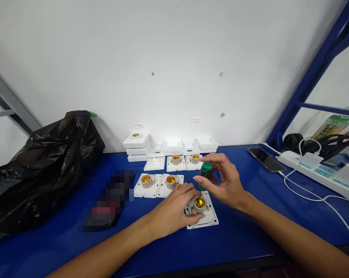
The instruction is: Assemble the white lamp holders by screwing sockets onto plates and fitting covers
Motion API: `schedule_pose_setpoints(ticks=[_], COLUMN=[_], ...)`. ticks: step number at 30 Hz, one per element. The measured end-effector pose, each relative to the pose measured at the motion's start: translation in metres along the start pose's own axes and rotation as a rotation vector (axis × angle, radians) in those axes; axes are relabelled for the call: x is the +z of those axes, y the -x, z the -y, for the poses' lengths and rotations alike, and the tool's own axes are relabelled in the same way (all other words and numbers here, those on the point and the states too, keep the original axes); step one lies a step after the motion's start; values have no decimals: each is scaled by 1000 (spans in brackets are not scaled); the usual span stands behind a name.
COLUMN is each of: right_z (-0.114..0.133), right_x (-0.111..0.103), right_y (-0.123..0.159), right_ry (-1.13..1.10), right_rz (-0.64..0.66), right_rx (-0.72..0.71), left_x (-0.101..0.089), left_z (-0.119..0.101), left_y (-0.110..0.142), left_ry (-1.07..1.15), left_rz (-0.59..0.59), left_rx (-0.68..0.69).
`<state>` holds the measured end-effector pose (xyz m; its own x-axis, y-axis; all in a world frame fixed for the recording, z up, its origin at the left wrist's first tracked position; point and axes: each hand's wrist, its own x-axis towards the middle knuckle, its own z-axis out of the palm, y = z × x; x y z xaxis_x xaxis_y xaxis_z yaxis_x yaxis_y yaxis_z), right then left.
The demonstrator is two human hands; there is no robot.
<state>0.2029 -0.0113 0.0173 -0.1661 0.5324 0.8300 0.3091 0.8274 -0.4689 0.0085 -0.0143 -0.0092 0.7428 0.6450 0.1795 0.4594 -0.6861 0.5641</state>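
A white lamp socket (199, 203) with a brass-coloured inside sits on a square white plate (210, 216) on the blue table. My left hand (178, 210) is closed around the left side of this socket and plate, thumb in front and fingers behind. A screwdriver (206, 168) with a green and black handle is gripped in my right hand (223, 179) between thumb and fingers. It stands nearly upright, its shaft reaching down into the socket; the tip's exact contact is hidden. Just behind my left hand lie two more plates with sockets, a left socket (147, 181) and a right socket (171, 181).
White covers (173, 146) and further socket plates (176, 164) line the wall, with a stack (136, 146) at their left. A black plastic bag (47, 166) fills the left side. To the right are a phone (266, 159), a power strip (316, 170) and white cables (304, 188).
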Motion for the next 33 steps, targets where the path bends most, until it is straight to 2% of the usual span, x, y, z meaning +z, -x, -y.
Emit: schedule_pose_setpoints(ticks=[5,11,16,20,23,27,33], right_z=[1,2,5,6,5,4,6], right_x=[-2,-6,-5,0,0,-4,-4], right_y=[0,1,-2,-2,-1,-2,0], right_ry=[-18,-40,-126,-160,-130,-43,-60], right_rz=[77,156,161,110,113,190,155], right_rx=[-62,-17,69,118,70,-92,6], left_x=[1,0,-1,0,0,1,1], left_z=[1,0,0,0,1,3,2], left_y=[0,-1,-1,0,0,0,0], left_ry=[6,-17,0,8,13,2,-11], left_rz=[-7,-11,3,14,13,-10,-6], left_rx=[14,1,1,4,17,19,8])
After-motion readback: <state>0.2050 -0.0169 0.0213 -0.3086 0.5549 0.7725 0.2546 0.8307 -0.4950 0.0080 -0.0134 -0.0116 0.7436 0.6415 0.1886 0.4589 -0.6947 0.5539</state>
